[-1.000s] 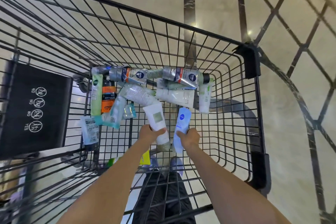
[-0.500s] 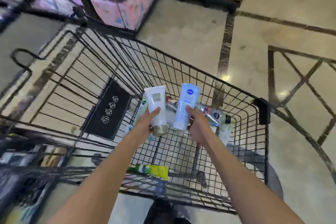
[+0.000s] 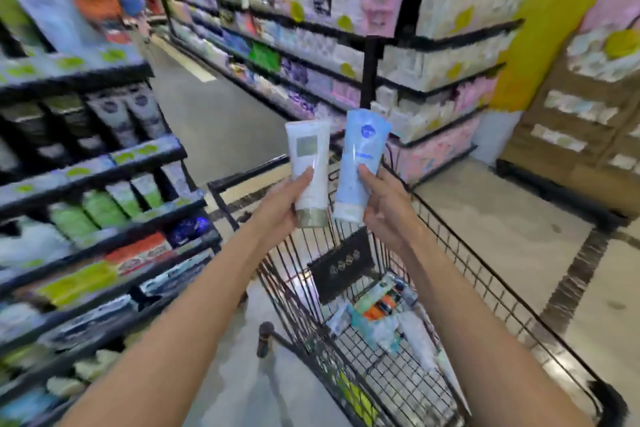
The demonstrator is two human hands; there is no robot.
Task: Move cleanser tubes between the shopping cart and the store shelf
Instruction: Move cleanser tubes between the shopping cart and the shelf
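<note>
The left hand [image 3: 280,208] grips a white tube [image 3: 310,166] and the right hand [image 3: 384,204] a blue tube [image 3: 360,163], both raised above the cart [image 3: 502,315]. Held low near their caps, either could tip and knock stock reaching the crowded shelf [image 3: 104,180].

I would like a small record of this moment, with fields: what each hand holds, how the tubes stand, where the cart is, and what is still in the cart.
left hand: left hand grips the white tube
right hand: right hand grips the blue tube
tube pose: both roughly upright, caps down, side by side, apart
cart: cart below the hands, on the floor
cart contents: other tubes lying on its bottom
shelf: shelf to the left, stocked, blurred
</note>
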